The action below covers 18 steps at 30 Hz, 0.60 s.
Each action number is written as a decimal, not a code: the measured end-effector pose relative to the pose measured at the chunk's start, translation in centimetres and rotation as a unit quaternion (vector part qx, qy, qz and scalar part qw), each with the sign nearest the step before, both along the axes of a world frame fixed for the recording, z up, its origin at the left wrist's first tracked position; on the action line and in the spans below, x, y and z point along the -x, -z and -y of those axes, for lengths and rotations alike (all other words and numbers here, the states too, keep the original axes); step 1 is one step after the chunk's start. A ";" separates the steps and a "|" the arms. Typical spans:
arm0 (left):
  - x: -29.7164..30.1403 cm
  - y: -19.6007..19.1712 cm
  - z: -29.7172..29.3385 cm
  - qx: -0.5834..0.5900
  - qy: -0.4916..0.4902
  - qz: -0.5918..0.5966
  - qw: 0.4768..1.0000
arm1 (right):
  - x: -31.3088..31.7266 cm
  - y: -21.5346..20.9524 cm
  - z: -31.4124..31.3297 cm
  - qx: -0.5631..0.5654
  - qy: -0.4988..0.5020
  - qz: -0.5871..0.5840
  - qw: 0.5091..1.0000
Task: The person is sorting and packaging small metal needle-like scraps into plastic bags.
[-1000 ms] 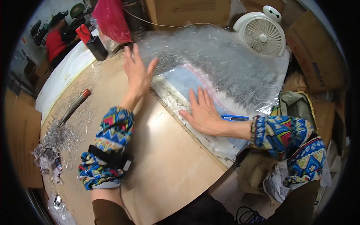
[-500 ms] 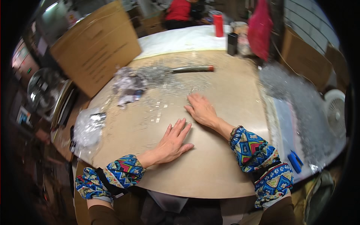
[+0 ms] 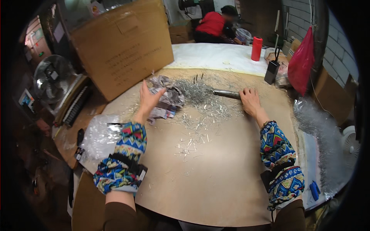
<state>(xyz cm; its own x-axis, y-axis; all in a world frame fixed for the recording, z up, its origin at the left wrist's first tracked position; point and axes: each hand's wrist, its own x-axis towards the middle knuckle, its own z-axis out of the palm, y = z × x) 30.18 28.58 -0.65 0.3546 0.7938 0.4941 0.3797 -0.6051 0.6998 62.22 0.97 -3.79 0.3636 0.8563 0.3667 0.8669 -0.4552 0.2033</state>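
My left hand (image 3: 147, 101) reaches the left side of a crumpled piece of printed paper (image 3: 172, 94), its fingers spread and its thumb over the paper's edge. I cannot tell how firmly it touches. Farther right, my right hand (image 3: 252, 102) is closed round the right end of a dark metal rod (image 3: 226, 93); its red tip is hidden under the hand. The rod's left end meets a tangled heap of thin silvery wire pieces (image 3: 197, 91). More loose wire bits (image 3: 191, 143) lie scattered nearer to me on the tan board (image 3: 216, 184).
A large cardboard box (image 3: 125, 50) stands at the far left, with a clear plastic bag (image 3: 101, 134) below it. At the back right are a red cylinder (image 3: 256, 49), a black handheld radio (image 3: 272, 71) and a hanging pink bag (image 3: 301, 63). A person in red (image 3: 212, 27) bends beyond the table.
Both hands have moved away from me and apart, the left to the crumpled paper, the right onto the rod. The wire bits now spread more widely toward me. The view has shifted.
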 end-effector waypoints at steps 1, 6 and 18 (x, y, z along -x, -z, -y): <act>-1.8 -0.8 -0.5 0.005 0.006 0.014 1.000 | -0.1 -0.4 0.4 0.011 0.011 0.007 1.000; -4.0 0.7 -0.4 0.211 0.296 -0.070 0.929 | 5.2 -3.8 6.5 0.054 -0.071 -0.209 0.974; 4.7 -0.1 17.0 -0.071 0.465 -0.162 0.867 | 15.2 -12.9 11.3 -0.541 -0.208 -0.490 0.651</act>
